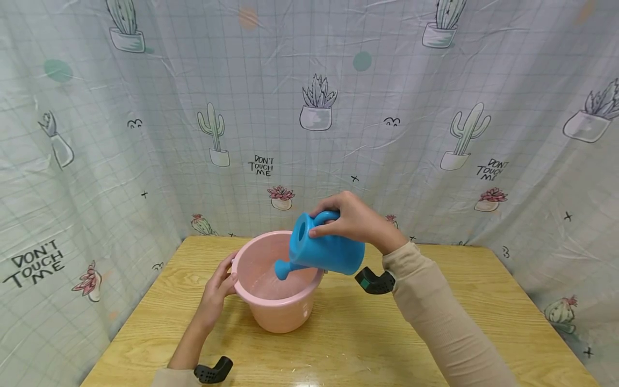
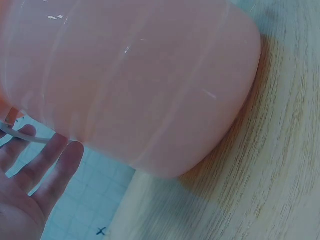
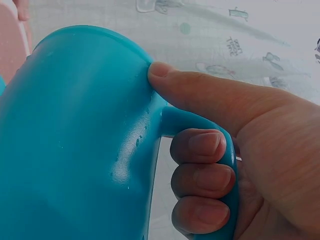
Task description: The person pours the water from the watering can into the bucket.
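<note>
A pink plastic bucket (image 1: 282,314) stands upright on the table. My left hand (image 1: 217,290) holds its left rim, thumb at the edge; in the left wrist view the fingers (image 2: 64,162) lie against the outer wall by a thin pale handle (image 2: 30,137). My right hand (image 1: 355,220) grips the handle of a blue watering can (image 1: 333,252), tipped left over the bucket. Its spout head (image 1: 282,270) points down inside the rim. In the right wrist view several fingers wrap the can's handle (image 3: 230,200), and the thumb presses its upper body. No stream of water can be made out.
The wood-grain table (image 1: 425,333) extends around the bucket, with small wet-looking specks near its front. A curtain printed with cacti (image 1: 387,150) hangs behind and along both sides. Each wrist wears a black device (image 1: 374,281).
</note>
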Demonstrator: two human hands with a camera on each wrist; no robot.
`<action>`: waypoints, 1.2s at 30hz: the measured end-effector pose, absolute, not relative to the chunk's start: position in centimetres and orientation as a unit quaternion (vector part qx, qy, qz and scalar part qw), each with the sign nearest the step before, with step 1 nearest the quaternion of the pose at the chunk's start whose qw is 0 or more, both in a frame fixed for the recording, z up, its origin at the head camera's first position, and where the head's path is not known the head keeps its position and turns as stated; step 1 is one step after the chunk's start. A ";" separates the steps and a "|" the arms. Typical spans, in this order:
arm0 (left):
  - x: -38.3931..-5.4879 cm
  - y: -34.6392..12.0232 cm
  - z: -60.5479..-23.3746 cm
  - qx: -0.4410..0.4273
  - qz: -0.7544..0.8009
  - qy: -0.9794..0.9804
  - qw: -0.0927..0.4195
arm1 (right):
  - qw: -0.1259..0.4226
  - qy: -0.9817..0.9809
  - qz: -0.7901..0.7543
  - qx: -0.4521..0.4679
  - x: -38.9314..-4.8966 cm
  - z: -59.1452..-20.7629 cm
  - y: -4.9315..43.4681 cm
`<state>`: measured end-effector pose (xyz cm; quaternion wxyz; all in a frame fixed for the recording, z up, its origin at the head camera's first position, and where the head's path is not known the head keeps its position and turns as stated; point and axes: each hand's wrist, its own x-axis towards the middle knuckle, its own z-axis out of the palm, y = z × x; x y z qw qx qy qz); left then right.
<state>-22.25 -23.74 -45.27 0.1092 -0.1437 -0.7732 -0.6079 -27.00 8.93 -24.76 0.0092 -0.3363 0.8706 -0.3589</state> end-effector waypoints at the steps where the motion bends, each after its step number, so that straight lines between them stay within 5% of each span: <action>1: -22.3 -23.7 -45.3 -0.144 -0.608 -0.773 0.109 | 0.010 0.871 -0.358 -0.336 -27.0 -24.8 8.9; 36: -22.1 -23.7 -45.7 -0.139 -0.603 -0.777 0.116 | 0.000 0.866 -0.352 -0.355 -26.6 -25.0 9.0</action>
